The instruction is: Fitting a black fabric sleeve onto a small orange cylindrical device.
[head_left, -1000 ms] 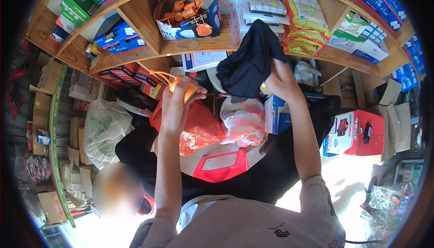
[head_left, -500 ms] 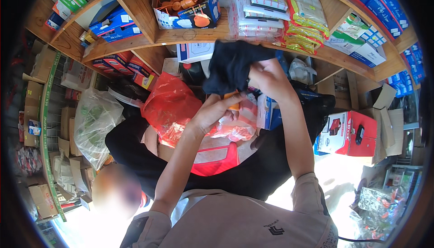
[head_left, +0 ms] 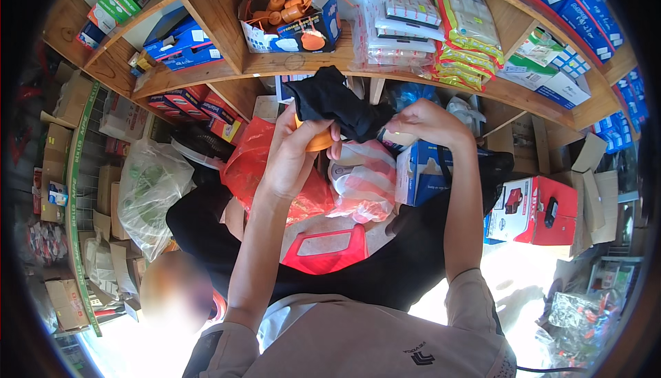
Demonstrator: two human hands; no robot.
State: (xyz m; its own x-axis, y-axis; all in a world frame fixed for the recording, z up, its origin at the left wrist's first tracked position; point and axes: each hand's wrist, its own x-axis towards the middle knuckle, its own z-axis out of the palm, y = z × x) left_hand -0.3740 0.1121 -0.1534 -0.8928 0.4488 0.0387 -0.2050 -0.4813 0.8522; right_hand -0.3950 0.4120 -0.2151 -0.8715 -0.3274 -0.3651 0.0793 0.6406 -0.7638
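In front of the shelf, my left hand [head_left: 295,149] is closed round an orange rounded object [head_left: 320,142]. Most of that object is hidden by my fingers and by a crumpled black cloth [head_left: 337,106] draped over it. My right hand [head_left: 430,124] pinches the cloth's right end between thumb and fingers. Just below the hands lie a red plastic bag [head_left: 251,168] and a red-and-white striped bag [head_left: 365,182]. A blue-and-white box [head_left: 418,175] stands under my right wrist.
Above runs a wooden shelf [head_left: 289,65]. It bears an open box [head_left: 296,37] of orange corded items and stacks of plastic-wrapped packs [head_left: 396,27]. At right is a red-and-white box [head_left: 533,213]; at left, a clear bag [head_left: 155,192]. Between my legs sits a red frame-like item [head_left: 327,248].
My left hand has risen and moved left, now showing more of the orange object. My right hand has shifted right and slightly down, drawing the cloth's end sideways.
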